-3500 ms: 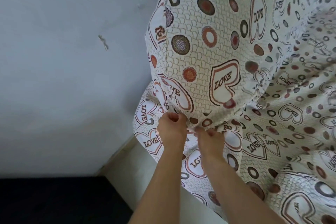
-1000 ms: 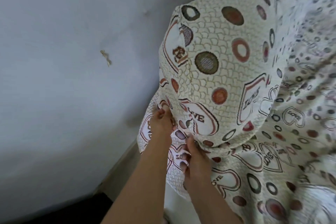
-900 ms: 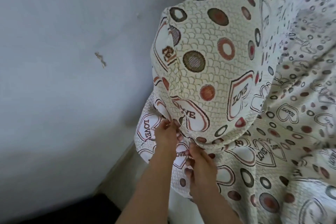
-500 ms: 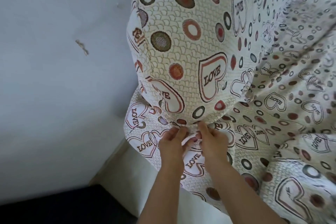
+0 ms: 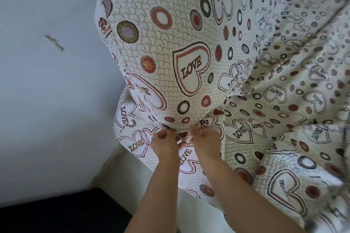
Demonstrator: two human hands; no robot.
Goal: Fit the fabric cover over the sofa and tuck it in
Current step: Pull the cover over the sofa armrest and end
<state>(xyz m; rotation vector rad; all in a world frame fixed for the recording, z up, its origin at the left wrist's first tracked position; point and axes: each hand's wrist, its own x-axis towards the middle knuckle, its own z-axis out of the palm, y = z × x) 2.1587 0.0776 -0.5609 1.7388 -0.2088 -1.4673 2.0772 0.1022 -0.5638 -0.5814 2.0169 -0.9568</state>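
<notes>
Both hands meet side by side at the crease where the fabric cover (image 5: 170, 47) folds in under a big rounded bulge, and the two are almost touching. The left hand (image 5: 165, 144) has its fingers curled, with the tips pushed up into the fold and a bit of cloth gathered against them. The right hand (image 5: 205, 143), just beside it, pinches a small bunched ridge of the same cloth between curled fingers and thumb. The cover is white and quilted, printed with rings, dots and hearts lettered "LOVE". It is stretched fairly smooth over the bulge above the hands, which has the shape of a sofa arm; the sofa itself is hidden under the cloth. One large heart (image 5: 191, 68) sits on that bulge straight above the right hand. Below the crease, a looser flap of the cover hangs down under both wrists and forearms, with its lower edge free. To the right of the right hand the cloth spreads away in slack folds and wrinkles, and another rounded, covered hump lies near the right forearm. To the left of the left hand stands a plain pale wall (image 5: 47, 91) with a small scuff mark (image 5: 55, 43) high up. Below the left forearm a pale strip of floor (image 5: 121, 172) runs along the foot of the wall, and a dark patch (image 5: 56, 213) lies nearer still.
</notes>
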